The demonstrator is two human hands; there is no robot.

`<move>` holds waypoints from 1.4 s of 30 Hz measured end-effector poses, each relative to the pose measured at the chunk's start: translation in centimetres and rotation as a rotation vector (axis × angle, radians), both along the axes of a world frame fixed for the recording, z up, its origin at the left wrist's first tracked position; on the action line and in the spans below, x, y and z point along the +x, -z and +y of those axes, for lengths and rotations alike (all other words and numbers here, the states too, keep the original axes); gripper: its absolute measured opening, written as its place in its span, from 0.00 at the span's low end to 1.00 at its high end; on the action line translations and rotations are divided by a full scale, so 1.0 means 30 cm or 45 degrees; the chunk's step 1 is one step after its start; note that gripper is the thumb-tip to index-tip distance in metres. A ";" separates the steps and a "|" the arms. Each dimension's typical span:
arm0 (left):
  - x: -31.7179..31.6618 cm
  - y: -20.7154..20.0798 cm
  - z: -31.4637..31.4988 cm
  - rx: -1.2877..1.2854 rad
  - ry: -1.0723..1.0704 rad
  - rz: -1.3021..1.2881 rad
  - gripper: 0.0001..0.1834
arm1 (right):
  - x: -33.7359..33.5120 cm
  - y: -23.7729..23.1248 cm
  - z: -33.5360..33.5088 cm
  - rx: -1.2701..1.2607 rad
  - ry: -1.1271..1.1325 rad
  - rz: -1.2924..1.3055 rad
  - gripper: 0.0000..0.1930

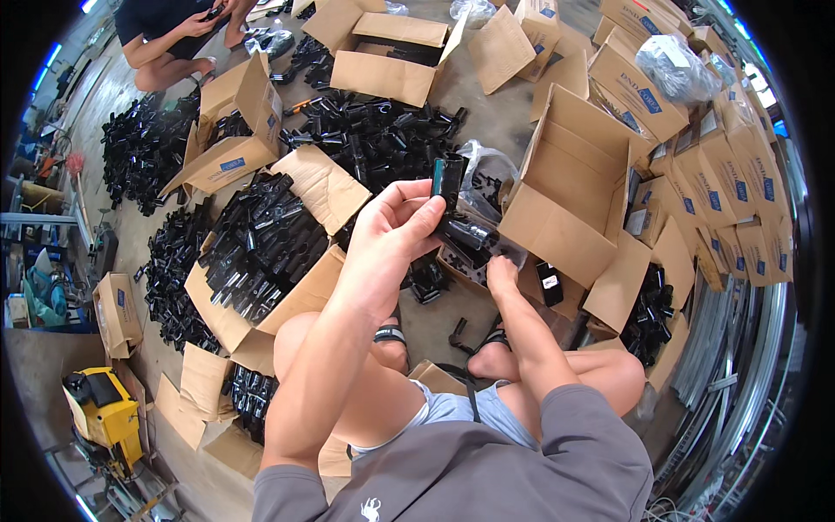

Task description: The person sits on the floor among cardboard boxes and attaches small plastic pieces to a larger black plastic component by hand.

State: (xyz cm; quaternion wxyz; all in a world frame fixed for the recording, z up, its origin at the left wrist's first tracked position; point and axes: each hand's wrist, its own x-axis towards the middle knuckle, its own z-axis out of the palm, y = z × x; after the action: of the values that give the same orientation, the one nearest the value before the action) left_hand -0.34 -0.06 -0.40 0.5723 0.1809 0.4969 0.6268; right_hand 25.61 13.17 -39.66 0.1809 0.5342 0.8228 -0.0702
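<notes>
- You seem to be in the middle of handling one piece: your left hand (pixel 398 228) holds a glossy black part (pixel 448 184) up in front of you, while your right hand (pixel 502 272) is down at a low carton (pixel 464 279).
- Your left grip is closed in a pinch, thumb on the near side of the part and fingers bent behind it; the part stands roughly upright, clear of everything below.
- Your right grip points down among small dark pieces (pixel 454 264) in that carton. Your fingertips are hidden, so I cannot tell how far they are closed or whether they have hold of a piece.
- More black parts lie in a heap (pixel 383 143) on the floor ahead, and a clear bag (pixel 485 178) sits just beyond the held part.
- As I judge it, the next move calls for a steady left pinch, and for your right fingers to single out one piece, if that is their aim, without catching the carton's edge.
</notes>
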 end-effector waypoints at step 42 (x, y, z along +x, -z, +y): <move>-0.022 -0.061 -0.057 0.058 -0.123 -0.021 0.16 | -0.144 -0.169 -0.056 -0.588 0.351 0.700 0.20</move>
State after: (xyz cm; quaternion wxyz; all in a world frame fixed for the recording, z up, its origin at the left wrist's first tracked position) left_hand -1.01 -1.78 1.44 0.5413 0.1645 0.4860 0.6662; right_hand 21.28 11.49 -34.59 0.0578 0.5464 0.7235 -0.4180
